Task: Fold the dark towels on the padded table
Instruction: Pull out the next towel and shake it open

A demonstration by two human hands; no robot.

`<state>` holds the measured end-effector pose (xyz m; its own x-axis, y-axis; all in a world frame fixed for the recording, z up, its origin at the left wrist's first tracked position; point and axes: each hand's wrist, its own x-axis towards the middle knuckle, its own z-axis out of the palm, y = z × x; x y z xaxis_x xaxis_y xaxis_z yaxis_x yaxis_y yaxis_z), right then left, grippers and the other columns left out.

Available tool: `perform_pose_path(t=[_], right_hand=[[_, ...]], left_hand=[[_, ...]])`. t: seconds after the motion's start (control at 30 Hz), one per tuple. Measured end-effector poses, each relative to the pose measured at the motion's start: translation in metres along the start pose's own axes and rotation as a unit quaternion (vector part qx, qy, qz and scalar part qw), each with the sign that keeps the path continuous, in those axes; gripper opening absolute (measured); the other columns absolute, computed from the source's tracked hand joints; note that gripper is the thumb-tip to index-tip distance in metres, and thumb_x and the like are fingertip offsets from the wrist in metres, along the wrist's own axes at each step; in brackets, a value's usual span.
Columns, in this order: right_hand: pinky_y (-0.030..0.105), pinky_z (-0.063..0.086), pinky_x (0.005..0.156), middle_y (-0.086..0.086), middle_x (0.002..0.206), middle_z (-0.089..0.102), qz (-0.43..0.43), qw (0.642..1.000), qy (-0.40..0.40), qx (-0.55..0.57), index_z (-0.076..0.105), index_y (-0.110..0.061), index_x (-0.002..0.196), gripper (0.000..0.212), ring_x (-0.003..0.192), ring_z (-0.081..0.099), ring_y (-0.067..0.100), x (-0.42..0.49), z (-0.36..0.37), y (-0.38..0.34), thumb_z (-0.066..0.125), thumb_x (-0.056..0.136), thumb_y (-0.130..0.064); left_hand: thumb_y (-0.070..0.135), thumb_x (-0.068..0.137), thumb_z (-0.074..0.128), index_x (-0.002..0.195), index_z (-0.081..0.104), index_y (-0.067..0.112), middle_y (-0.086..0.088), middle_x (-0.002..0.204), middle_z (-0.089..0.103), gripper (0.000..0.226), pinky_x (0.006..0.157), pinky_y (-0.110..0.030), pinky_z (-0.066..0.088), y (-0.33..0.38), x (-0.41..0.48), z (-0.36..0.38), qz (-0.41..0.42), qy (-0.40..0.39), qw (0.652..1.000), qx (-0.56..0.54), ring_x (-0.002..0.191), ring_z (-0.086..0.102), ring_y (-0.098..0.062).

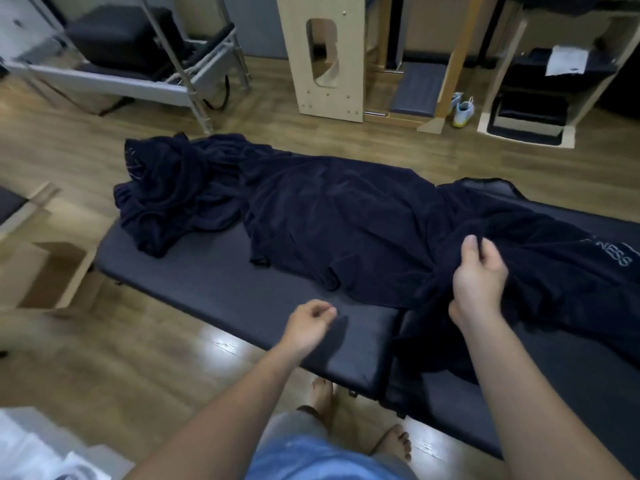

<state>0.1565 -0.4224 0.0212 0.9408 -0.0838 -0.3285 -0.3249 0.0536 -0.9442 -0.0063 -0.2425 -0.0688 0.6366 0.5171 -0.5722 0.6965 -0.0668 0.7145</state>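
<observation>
Dark navy towels lie across the padded table (pixel 214 271). One is bunched in a heap (pixel 173 192) at the far left end. Another is spread loosely over the middle (pixel 332 220). A third, with pale lettering, drapes over the right part and the front edge (pixel 554 282). My right hand (pixel 479 275) grips a fold of this right towel and holds it a little above the table. My left hand (pixel 310 323) hovers over the bare front of the pad with its fingers curled, holding nothing.
An open cardboard box (pixel 55 275) stands on the wooden floor left of the table. Behind are a metal-framed bench (pixel 138 74), a wooden stand (pixel 325 57), shoes (pixel 462 112) and shelves with dark pads (pixel 540 109). My bare feet (pixel 360 427) are below the table's front edge.
</observation>
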Motion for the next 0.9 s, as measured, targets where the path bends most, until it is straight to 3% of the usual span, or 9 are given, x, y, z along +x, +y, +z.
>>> perform_pose_path(t=[0.13,0.23,0.33,0.5,0.6,0.67,0.73,0.8,0.9], right_hand=[[0.038,0.053,0.09,0.001,0.095,0.067,0.002,0.998,-0.028,-0.058,0.067,-0.018,0.095,0.018,0.089,0.062,0.018,-0.005,0.021,0.01,0.051,0.101,-0.025],[0.035,0.053,0.089,0.004,0.102,0.069,0.012,0.996,-0.006,-0.085,0.066,-0.019,0.095,0.017,0.092,0.063,0.021,-0.001,0.031,0.016,0.05,0.099,-0.017],[0.037,0.048,0.084,0.004,0.09,0.061,0.054,0.994,0.011,-0.092,0.061,-0.02,0.082,0.024,0.088,0.055,0.024,0.001,0.058,0.024,0.046,0.092,-0.004],[0.045,0.05,0.097,0.004,0.092,0.066,0.097,0.989,0.008,-0.114,0.062,-0.023,0.076,0.034,0.095,0.061,0.025,-0.011,0.112,0.038,0.043,0.09,0.002],[0.042,0.05,0.099,-0.001,0.095,0.072,0.096,0.986,-0.008,-0.139,0.068,-0.029,0.078,0.031,0.097,0.065,0.019,-0.021,0.124,0.044,0.053,0.095,-0.007],[0.039,0.051,0.098,-0.004,0.103,0.074,0.093,0.978,-0.029,-0.187,0.071,-0.028,0.098,0.012,0.102,0.067,0.016,-0.024,0.12,0.046,0.063,0.095,-0.02],[0.041,0.052,0.098,-0.005,0.108,0.074,0.091,0.97,-0.022,-0.223,0.071,-0.024,0.11,0.018,0.104,0.068,0.015,-0.025,0.11,0.046,0.067,0.093,-0.027],[0.044,0.052,0.098,-0.003,0.108,0.074,0.083,0.97,0.004,-0.226,0.071,-0.022,0.111,0.019,0.104,0.068,0.018,-0.023,0.102,0.041,0.064,0.095,-0.029],[0.045,0.052,0.098,-0.001,0.109,0.072,0.085,0.973,0.034,-0.213,0.07,-0.021,0.113,0.021,0.104,0.067,0.017,-0.022,0.104,0.039,0.056,0.099,-0.03]], left_hand=[[0.024,0.099,0.055,0.091,0.063,0.021,-0.006,0.096,0.068,0.012,0.071,-0.033,0.049,-0.026,0.04,-0.052,-0.093,0.079,0.983,-0.14,0.078,0.064,-0.019],[0.02,0.1,0.054,0.09,0.063,0.021,-0.005,0.093,0.067,0.013,0.07,-0.032,0.05,-0.032,0.073,-0.075,-0.102,0.108,0.968,-0.204,0.078,0.063,-0.019],[0.018,0.099,0.054,0.087,0.064,0.023,-0.003,0.091,0.068,0.016,0.07,-0.03,0.051,-0.026,0.105,-0.088,-0.096,0.1,0.962,-0.234,0.078,0.064,-0.016],[0.02,0.097,0.058,0.094,0.068,0.025,0.004,0.102,0.07,0.012,0.085,-0.034,0.056,-0.012,0.147,-0.086,-0.026,0.034,0.986,-0.16,0.09,0.068,-0.012],[0.018,0.091,0.065,0.11,0.066,0.02,0.006,0.112,0.058,0.019,0.089,-0.023,0.047,-0.001,0.165,-0.072,0.059,0.028,0.997,-0.041,0.101,0.06,-0.014],[0.019,0.089,0.067,0.125,0.054,0.021,0.004,0.122,0.04,0.038,0.087,-0.022,0.042,0.008,0.177,-0.071,0.037,0.078,0.995,-0.048,0.103,0.055,-0.016],[0.024,0.089,0.068,0.143,0.035,0.028,0.002,0.129,0.029,0.063,0.08,-0.027,0.044,0.01,0.192,-0.076,-0.03,0.121,0.988,-0.095,0.097,0.056,-0.02],[0.032,0.087,0.07,0.15,0.023,0.035,0.005,0.126,0.023,0.078,0.074,-0.029,0.045,0.012,0.204,-0.084,-0.049,0.102,0.992,-0.051,0.085,0.056,-0.019],[0.031,0.086,0.073,0.133,0.05,0.024,0.001,0.129,0.031,0.053,0.078,-0.028,0.048,0.012,0.214,-0.098,-0.024,0.068,0.996,0.045,0.077,0.052,-0.014]])
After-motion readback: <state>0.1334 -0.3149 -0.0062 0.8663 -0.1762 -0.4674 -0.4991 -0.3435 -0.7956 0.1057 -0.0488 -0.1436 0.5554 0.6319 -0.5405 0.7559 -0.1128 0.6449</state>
